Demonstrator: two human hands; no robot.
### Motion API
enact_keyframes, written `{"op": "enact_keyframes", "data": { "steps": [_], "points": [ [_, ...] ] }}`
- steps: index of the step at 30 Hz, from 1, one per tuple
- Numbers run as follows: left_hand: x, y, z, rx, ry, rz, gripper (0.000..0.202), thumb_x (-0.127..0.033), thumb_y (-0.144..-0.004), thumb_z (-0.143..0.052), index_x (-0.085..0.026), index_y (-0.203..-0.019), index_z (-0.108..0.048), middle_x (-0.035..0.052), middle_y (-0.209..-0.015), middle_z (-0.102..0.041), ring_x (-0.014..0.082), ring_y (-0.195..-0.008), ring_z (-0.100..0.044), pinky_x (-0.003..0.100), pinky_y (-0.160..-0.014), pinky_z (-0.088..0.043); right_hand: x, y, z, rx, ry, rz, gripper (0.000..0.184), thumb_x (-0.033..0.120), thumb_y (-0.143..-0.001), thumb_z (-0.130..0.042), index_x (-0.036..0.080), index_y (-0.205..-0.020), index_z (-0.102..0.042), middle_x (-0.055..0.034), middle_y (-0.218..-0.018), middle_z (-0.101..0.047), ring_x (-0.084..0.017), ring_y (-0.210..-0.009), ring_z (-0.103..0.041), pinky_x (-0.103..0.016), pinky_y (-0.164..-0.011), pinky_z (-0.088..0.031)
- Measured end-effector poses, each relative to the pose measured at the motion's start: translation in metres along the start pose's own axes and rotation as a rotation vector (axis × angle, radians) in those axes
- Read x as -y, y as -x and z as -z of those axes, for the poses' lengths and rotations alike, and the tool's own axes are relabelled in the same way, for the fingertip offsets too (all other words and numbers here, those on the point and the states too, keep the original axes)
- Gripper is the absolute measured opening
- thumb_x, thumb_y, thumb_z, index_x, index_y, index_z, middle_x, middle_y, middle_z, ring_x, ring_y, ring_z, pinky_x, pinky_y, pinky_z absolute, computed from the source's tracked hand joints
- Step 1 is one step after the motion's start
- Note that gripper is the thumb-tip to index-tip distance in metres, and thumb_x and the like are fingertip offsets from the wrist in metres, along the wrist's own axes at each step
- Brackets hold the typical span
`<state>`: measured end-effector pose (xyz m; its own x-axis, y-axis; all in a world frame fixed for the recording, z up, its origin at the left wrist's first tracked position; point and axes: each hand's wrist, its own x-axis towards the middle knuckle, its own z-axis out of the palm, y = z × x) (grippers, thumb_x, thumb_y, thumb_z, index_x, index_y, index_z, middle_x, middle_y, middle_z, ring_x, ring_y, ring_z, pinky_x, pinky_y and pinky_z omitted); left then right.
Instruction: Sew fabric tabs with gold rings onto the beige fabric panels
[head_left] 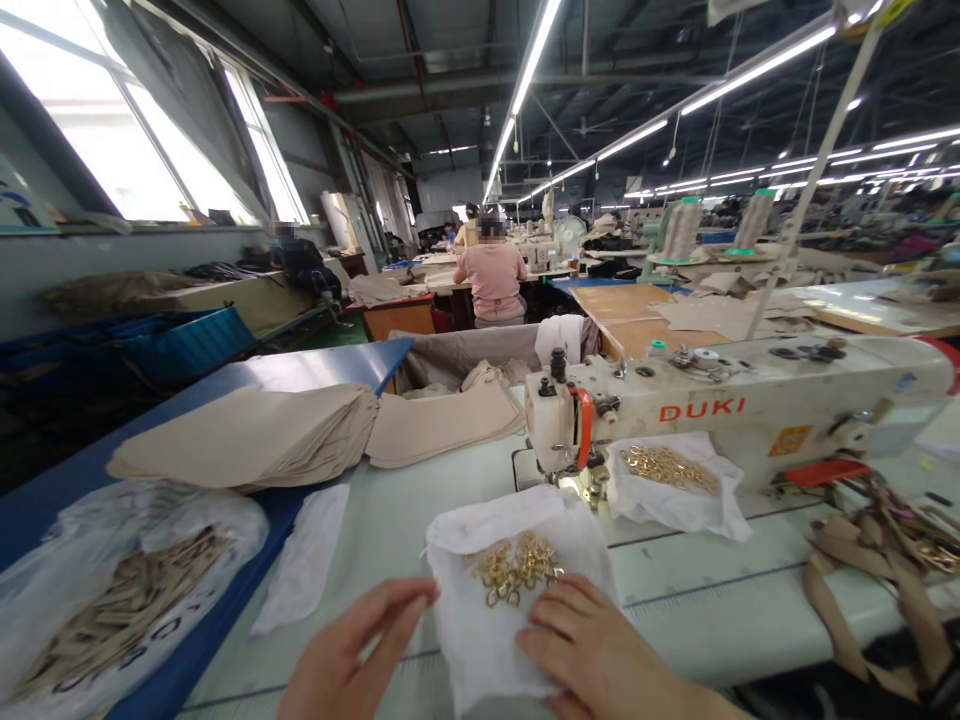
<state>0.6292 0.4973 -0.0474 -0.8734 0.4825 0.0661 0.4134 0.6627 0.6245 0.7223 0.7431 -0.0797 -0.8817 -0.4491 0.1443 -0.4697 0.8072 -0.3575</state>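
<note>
A white cloth (487,650) lies on the sewing table in front of me, with a pile of small gold metal rings (514,565) on it. My right hand (592,640) rests on the cloth's right side, fingers stretched out beside the rings. At the cloth's left edge is my left hand (360,650), its fingers extended and its thumb close to the index finger; nothing shows in it. A second white cloth (630,500) under the sewing machine's arm bears more gold metal pieces (667,468).
A DUKI sewing machine (705,400) stands at the right. Stacked beige fabric panels (247,435) lie at the left, above a plastic bag (232,510) of beige strips (135,600). Beige straps (847,570) hang at the right edge. Ahead sits a person in pink (491,275).
</note>
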Motion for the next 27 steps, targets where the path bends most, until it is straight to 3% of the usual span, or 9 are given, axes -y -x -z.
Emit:
{"op": "enact_keyframes", "data": {
  "steps": [2,4,8,13,18,22,24,27],
  "points": [
    [0.0,-0.036,-0.006,-0.08,-0.126,-0.086,0.034,-0.038,-0.08,-0.05,-0.024,-0.108,-0.064,0.0034,-0.114,-0.066,0.0228,-0.105,-0.06,0.036,-0.095,-0.046,-0.001,-0.005,-0.014,-0.074,0.064,0.01,0.012,0.025,-0.081,-0.06,0.019,-0.091,-0.063,-0.0042,-0.089,-0.066,-0.019,-0.089,-0.057,-0.033,-0.09,-0.042],
    [0.002,-0.065,-0.016,-0.065,-0.254,-0.184,0.043,-0.032,-0.073,-0.057,-0.019,-0.114,-0.061,0.0094,-0.127,-0.058,0.0263,-0.116,-0.053,0.041,-0.101,-0.041,-0.004,-0.007,-0.025,-0.145,0.124,0.033,0.004,0.02,-0.082,-0.057,0.018,-0.08,-0.061,-0.0023,-0.079,-0.065,-0.017,-0.079,-0.056,-0.029,-0.08,-0.044],
    [0.006,-0.09,-0.026,0.057,-0.336,-0.253,0.028,-0.022,-0.077,-0.049,-0.019,-0.098,-0.067,0.0106,-0.116,-0.065,0.0246,-0.111,-0.057,0.039,-0.098,-0.041,-0.01,-0.001,-0.032,-0.264,0.153,0.067,0.003,0.018,-0.08,-0.057,0.018,-0.078,-0.058,-0.0009,-0.077,-0.064,-0.015,-0.073,-0.055,-0.026,-0.071,-0.044],
    [-0.008,-0.091,-0.011,0.079,-0.202,-0.135,0.033,-0.035,-0.087,-0.035,-0.02,-0.08,-0.064,0.0036,-0.08,-0.07,0.0203,-0.079,-0.064,0.03,-0.073,-0.047,-0.005,0.002,-0.022,-0.242,0.113,0.053,0.01,0.012,-0.081,-0.051,0.018,-0.08,-0.058,-0.0023,-0.078,-0.065,-0.016,-0.073,-0.057,-0.024,-0.069,-0.046],
    [-0.034,-0.086,-0.003,0.079,-0.071,-0.072,0.031,-0.041,-0.083,-0.041,-0.021,-0.079,-0.065,-0.0005,-0.078,-0.071,0.0195,-0.075,-0.063,0.026,-0.07,-0.045,0.003,-0.008,-0.003,-0.3,0.027,0.014,0.016,0.009,-0.082,-0.045,0.017,-0.08,-0.059,-0.0046,-0.08,-0.065,-0.017,-0.075,-0.057,-0.025,-0.07,-0.048],
    [-0.048,-0.075,-0.004,0.185,-0.011,-0.124,0.032,-0.042,-0.083,-0.043,-0.021,-0.078,-0.066,-0.0011,-0.076,-0.07,0.018,-0.074,-0.062,0.023,-0.07,-0.044,0.001,-0.017,0.007,-0.485,-0.011,-0.045,0.02,0.005,-0.08,-0.046,0.016,-0.08,-0.062,-0.0108,-0.116,-0.058,-0.021,-0.107,-0.051,-0.034,-0.092,-0.044],
    [-0.052,-0.068,-0.004,0.253,0.01,-0.154,0.033,-0.041,-0.086,-0.041,-0.021,-0.08,-0.066,-0.0007,-0.077,-0.069,0.0171,-0.075,-0.062,0.023,-0.07,-0.044,-0.002,-0.021,0.011,-0.496,0.001,-0.075,0.02,0.004,-0.079,-0.048,0.017,-0.081,-0.063,-0.0114,-0.131,-0.048,-0.024,-0.122,-0.04,-0.039,-0.101,-0.036],
    [-0.057,-0.06,-0.002,0.308,0.047,-0.187,0.034,-0.04,-0.089,-0.039,-0.02,-0.083,-0.066,-0.0007,-0.08,-0.069,0.0158,-0.076,-0.061,0.022,-0.07,-0.044,-0.007,-0.027,0.016,-0.441,0.003,-0.112,0.017,0.008,-0.08,-0.052,0.019,-0.085,-0.064,-0.0087,-0.138,-0.042,-0.023,-0.129,-0.031,-0.042,-0.106,-0.028]
  ]
}}
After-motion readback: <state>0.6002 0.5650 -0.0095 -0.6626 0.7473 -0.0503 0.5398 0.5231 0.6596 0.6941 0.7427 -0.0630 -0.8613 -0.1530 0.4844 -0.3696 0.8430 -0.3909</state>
